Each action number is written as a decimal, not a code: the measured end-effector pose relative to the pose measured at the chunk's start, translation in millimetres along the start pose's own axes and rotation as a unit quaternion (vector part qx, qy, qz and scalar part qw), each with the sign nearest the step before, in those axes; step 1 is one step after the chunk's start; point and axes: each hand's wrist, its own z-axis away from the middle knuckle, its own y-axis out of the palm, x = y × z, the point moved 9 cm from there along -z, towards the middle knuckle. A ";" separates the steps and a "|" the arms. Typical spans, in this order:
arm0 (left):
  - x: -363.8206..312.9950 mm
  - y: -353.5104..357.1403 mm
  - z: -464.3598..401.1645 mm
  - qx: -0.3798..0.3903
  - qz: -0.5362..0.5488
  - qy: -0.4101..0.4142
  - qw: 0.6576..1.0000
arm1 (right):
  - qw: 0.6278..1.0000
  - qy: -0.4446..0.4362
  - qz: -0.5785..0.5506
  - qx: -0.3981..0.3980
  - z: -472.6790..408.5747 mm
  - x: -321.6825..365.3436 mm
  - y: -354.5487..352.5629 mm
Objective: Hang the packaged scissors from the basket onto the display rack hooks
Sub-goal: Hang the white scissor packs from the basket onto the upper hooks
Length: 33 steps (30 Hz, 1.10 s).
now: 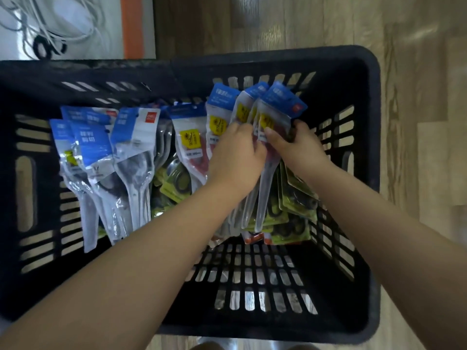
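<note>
A: Where are the scissors?
B: In the black basket (374, 102) on the wood floor (417, 72). Blue-topped scissor packs (136, 137) lean along the far wall, green-carded ones (298, 198) lie underneath.
A: Hands?
B: Both inside, at the right. Right hand (300, 145) has fingers curled round a raised bunch of packs (278, 104); left hand (237, 157) grips the same bunch, fingers tucked between packs
A: Anything else?
B: White cords (58, 24) top left
</note>
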 end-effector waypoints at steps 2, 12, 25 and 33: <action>2.0 1.9 -1.0 0.001 0.023 -0.028 0.999 | 1.000 0.017 -0.004 0.016 -2.7 -1.8 0.7; 8.4 1.0 -2.2 0.000 0.115 -0.106 0.988 | 0.995 0.011 -0.097 -0.014 13.7 -0.3 -12.8; 12.5 3.2 -11.8 -0.023 0.091 -0.170 0.981 | 0.981 -0.055 -0.130 -0.135 61.1 10.7 -54.5; 8.3 19.0 -22.7 -0.030 0.007 -0.182 0.983 | 0.979 -0.079 -0.132 -0.131 58.5 10.0 -50.6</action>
